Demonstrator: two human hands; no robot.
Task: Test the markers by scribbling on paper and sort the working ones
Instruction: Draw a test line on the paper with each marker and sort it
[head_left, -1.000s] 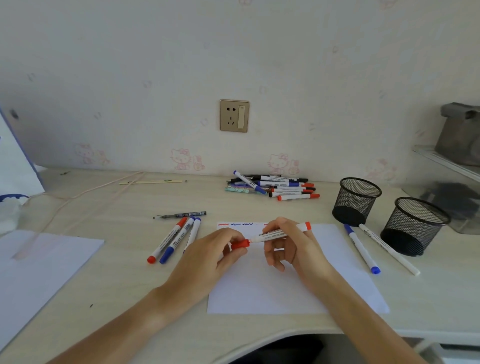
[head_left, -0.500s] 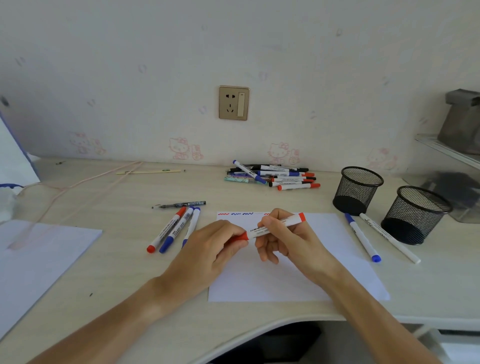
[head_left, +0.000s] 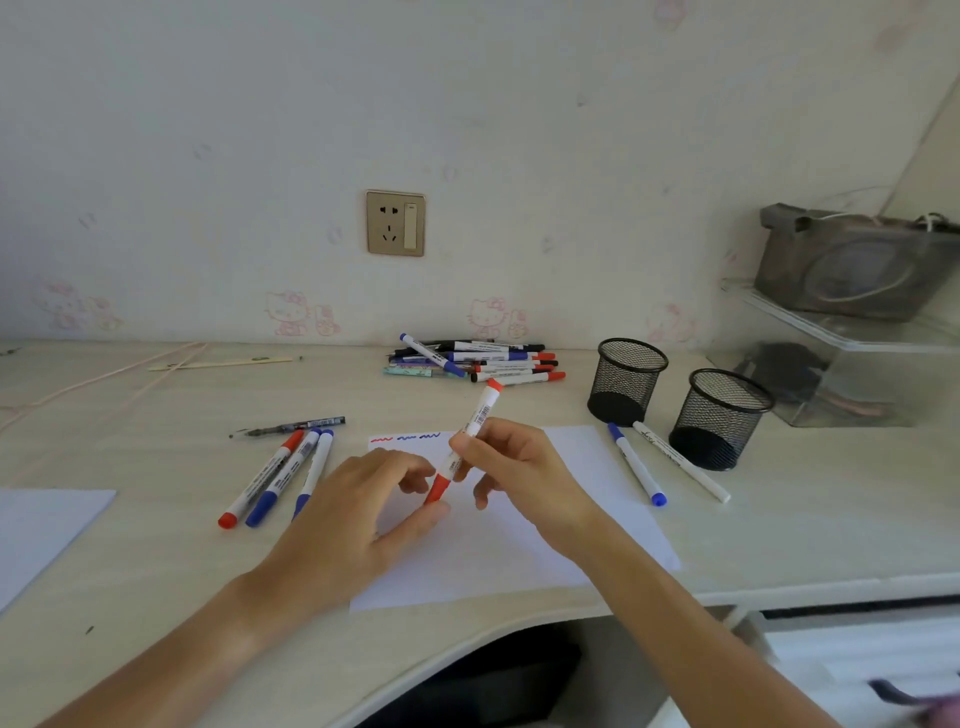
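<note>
The big pale surface (head_left: 156, 571) holds everything. A white paper (head_left: 519, 561) lies near its front edge, in the middle. Along the paper's far edge are three small wavy scribbles (head_left: 405, 438), one red and two blue.

Two black mesh cups (head_left: 626, 382) stand toward the right side of the surface. A blue marker and a white marker (head_left: 636, 462) lie between the paper and the cups. A pile of markers (head_left: 478, 361) waits at the back edge by the wall. Three more markers (head_left: 275, 475) lie side by side just left of the paper.

Both hands are over the paper. The right hand (head_left: 519, 467) grips the red marker (head_left: 465, 441) around its middle, fingers closed on it. The marker stands tilted, its long line running from the red cap (head_left: 437, 488) low and near, up to a red end far away. The left hand (head_left: 358, 525) is closest to the cap. Its thumb and fingers are loosely curled at the cap, but I cannot tell if they pinch it. I think the cap must be pulled down and left, along the marker's line.

The marker has a small barcode and tiny print, too small to read.
</note>
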